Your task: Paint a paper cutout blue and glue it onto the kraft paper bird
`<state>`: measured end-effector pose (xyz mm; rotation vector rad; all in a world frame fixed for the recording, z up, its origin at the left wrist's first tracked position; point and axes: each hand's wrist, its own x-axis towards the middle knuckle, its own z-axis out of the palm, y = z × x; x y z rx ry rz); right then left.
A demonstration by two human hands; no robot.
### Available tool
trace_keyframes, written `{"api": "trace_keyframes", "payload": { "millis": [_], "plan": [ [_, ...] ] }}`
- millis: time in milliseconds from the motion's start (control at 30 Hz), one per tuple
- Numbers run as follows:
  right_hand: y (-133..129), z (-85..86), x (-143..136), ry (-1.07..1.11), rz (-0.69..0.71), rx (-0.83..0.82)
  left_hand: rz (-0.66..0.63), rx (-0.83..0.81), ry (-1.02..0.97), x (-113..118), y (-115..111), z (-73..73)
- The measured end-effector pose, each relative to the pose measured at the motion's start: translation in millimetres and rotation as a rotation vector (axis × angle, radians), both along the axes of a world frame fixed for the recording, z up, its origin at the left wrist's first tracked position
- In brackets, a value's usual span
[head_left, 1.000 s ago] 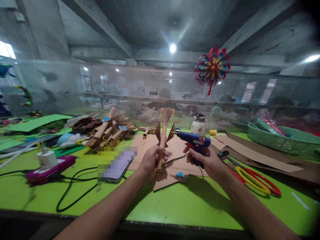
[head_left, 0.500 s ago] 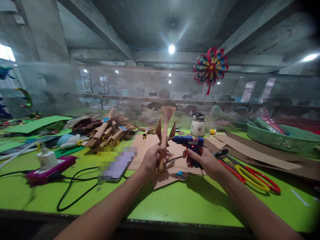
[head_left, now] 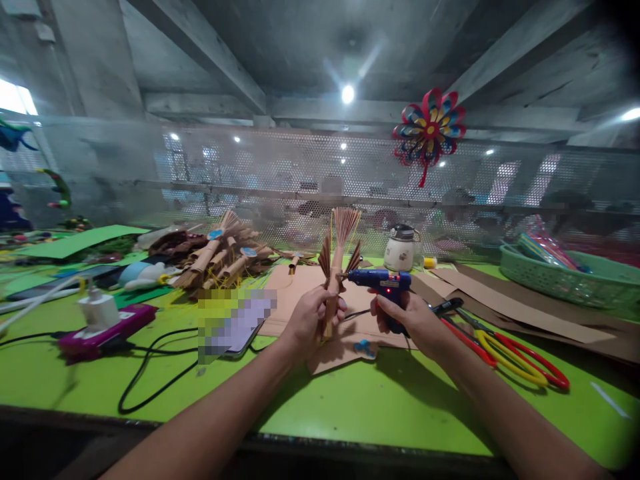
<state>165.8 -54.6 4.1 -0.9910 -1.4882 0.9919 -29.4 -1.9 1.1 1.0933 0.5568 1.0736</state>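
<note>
My left hand [head_left: 314,313] is closed round the lower part of a brown paper figure [head_left: 339,257], a rolled tube held upright with a pleated fan at its top and pleated wings at its sides. Yellow string hangs along the fan. My right hand [head_left: 403,312] grips a blue glue gun [head_left: 383,279] with a red light lit on its body. The nozzle points left, at the tube beside the right-hand wing; whether it touches the paper I cannot tell. Below the hands lies a brown paper piece with a blue shape [head_left: 366,348].
Scissors with red and yellow handles [head_left: 520,360] lie right of my hand, near brown card strips [head_left: 525,303] and a green basket [head_left: 565,270]. At left are a pile of similar paper figures [head_left: 225,253], a phone [head_left: 240,330] and a purple power strip [head_left: 107,330] with black cable.
The whole view has shifted slightly, so things appear a little further right. Both hands keep their holds, and the glue gun's nozzle stays beside the paper figure.
</note>
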Motion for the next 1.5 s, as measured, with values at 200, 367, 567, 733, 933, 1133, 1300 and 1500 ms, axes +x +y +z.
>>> {"api": "trace_keyframes", "payload": {
  "millis": [200,367,567,733,933,1133,1300,1500],
  "plan": [
    [-2,-0.3,-1,-0.052,-0.014,0.022,0.004,-0.006,-0.010,0,-2,0.9],
    [0,0.2,-1,-0.046,-0.033,0.042,0.002,0.010,0.012,0,-5,1.1],
    [1,-2.8,2,-0.014,-0.043,0.027,-0.004,-0.020,-0.026,0,-4,0.3],
    [-8,0.4,-2,-0.011,-0.037,-0.008,0.002,-0.027,-0.032,0,-5,2.5],
    [-7,2.4,-6,-0.034,-0.069,0.005,0.021,-0.015,-0.001,0,-6,2.0],
    [-1,-2.8,-1,-0.036,-0.094,0.021,0.001,-0.035,-0.005,1,-5,0.6],
    [-2,-6.4,3,-0.058,-0.087,0.028,-0.003,-0.070,-0.021,0,-5,2.6],
    [-6,-2.4,-3,-0.120,-0.115,0.029,0.004,0.002,-0.028,1,-5,1.1]
  ]
}}
